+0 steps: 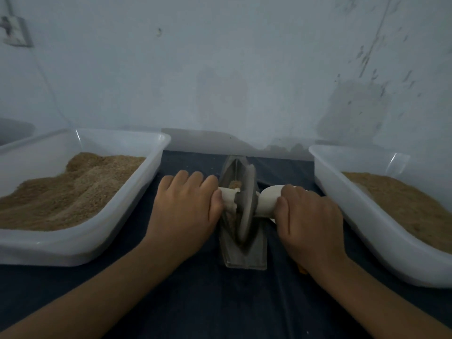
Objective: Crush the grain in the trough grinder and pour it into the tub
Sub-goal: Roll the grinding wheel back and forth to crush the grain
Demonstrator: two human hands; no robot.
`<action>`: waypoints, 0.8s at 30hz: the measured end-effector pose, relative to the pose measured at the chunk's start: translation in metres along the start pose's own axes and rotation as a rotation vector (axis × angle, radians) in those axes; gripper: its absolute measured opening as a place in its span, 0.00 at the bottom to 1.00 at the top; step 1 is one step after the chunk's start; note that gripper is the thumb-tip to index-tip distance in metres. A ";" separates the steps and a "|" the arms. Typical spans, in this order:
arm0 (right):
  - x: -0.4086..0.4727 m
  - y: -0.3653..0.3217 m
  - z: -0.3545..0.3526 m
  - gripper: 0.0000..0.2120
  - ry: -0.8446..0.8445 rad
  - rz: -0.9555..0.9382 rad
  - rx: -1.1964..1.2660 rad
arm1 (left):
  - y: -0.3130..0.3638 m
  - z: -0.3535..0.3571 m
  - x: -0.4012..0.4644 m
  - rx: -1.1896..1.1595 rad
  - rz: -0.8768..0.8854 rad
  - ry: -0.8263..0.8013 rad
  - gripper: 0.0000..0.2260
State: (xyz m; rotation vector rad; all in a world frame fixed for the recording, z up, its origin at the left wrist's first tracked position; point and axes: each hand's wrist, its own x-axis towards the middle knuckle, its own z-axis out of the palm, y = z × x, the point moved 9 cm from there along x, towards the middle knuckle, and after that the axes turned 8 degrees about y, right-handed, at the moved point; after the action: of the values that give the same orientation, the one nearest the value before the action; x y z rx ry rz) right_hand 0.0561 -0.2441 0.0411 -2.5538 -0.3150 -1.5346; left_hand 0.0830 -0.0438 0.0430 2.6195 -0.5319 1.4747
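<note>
We grip the white axle handles, left hand (186, 204) and right hand (309, 216) fingers curled round. Grey wheel (245, 204) upright in the boat-shaped trough grinder (244, 255). Tan grain (234, 184) inside.

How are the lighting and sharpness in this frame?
Head view: dim, bluish light; soft overall, so the grain in the trough grinder is hard to resolve; wide-angle bending at the tubs' rims; small glare streaks on the right tub.

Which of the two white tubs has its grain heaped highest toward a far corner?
The left tub: its grain mounds at the far end, whereas the right tub holds a flatter layer.
</note>
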 end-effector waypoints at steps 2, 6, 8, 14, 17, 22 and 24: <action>-0.002 0.001 0.001 0.16 0.005 0.005 0.015 | 0.002 0.003 0.002 0.006 0.014 -0.003 0.11; 0.008 0.011 0.024 0.20 -0.091 0.045 -0.054 | -0.002 0.022 0.019 -0.013 -0.012 -0.050 0.14; 0.024 0.016 0.045 0.23 -0.193 0.048 -0.140 | -0.005 0.045 0.025 0.086 0.069 -0.158 0.12; 0.070 0.034 0.110 0.19 -0.503 0.032 -0.171 | -0.018 0.098 0.045 0.240 0.188 -0.346 0.09; 0.071 0.036 0.114 0.17 -0.548 0.047 -0.136 | -0.017 0.098 0.052 0.249 0.166 -0.363 0.10; 0.045 0.016 0.070 0.18 -0.350 -0.057 -0.224 | -0.004 0.056 0.023 0.193 0.158 -0.253 0.06; 0.031 0.009 0.047 0.21 -0.263 -0.017 -0.130 | -0.005 0.032 0.012 0.111 0.089 -0.172 0.12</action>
State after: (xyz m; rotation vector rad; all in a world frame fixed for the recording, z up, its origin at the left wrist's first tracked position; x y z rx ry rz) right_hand 0.1122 -0.2392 0.0462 -2.8671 -0.2742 -1.2614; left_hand 0.1166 -0.0505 0.0364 2.8627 -0.6062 1.3465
